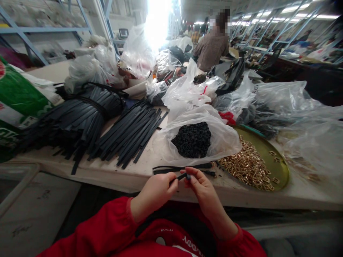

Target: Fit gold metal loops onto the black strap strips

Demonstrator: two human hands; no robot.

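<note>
Between my two hands, over the table's front edge, runs a narrow black strap (181, 176). My left hand (158, 189) is closed around one part of it. The fingertips of my right hand (200, 184) pinch its end, where a small dark piece shows that I cannot make out clearly. Just beyond my fingers lie a few black straps (166, 168) with gold-coloured bits at their right ends. Behind them a clear plastic bag (225, 142) stands open, full of small black loops (191, 139). Gold metal buckles (249, 160) are heaped on a round gold-coloured tray (281, 173) to the right.
Loose black strips (131, 128) and a large tied bundle of strips (77, 114) cover the table's left part. A green-and-white package (21, 100) stands at far left. Filled plastic bags (268, 96) crowd the back. Another person (213, 48) is farther off.
</note>
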